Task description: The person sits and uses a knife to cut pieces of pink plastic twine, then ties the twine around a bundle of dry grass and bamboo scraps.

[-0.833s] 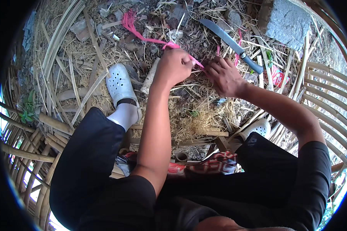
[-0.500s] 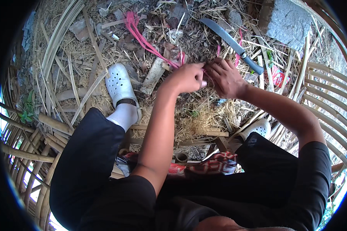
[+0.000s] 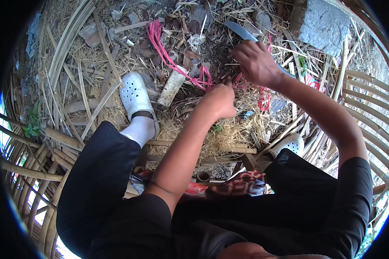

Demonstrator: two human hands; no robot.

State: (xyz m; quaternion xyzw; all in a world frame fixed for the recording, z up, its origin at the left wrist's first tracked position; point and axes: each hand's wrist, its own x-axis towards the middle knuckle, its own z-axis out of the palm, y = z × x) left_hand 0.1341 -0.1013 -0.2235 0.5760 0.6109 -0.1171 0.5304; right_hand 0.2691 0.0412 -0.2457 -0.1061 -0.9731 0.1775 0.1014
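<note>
Pink plastic twine (image 3: pixel 164 52) lies in loose strands on the littered ground and runs to my left hand (image 3: pixel 222 100), which is closed on it with the thumb side up. More pink strands show to the right of that hand and below my right hand (image 3: pixel 258 64). My right hand is bent over the middle of a large knife (image 3: pixel 238 30), fingers curled down and together. Their tips are hidden, so what they grip cannot be made out. The knife's curved blade sticks out beyond the fingers; most of its dark handle is covered by the hand.
A grey stone block (image 3: pixel 322 28) sits at the far right. Split bamboo strips (image 3: pixel 67 39) lie at the left, and a slatted bamboo piece (image 3: pixel 369 112) stands at the right. A flat wood piece (image 3: pixel 172 88) lies near my light clog (image 3: pixel 135 93). Straw and leaves cover the ground.
My right hand has moved away from the left, up and right, over the knife. My left hand has shifted slightly right and nearer. Pink strands now show below the right hand.
</note>
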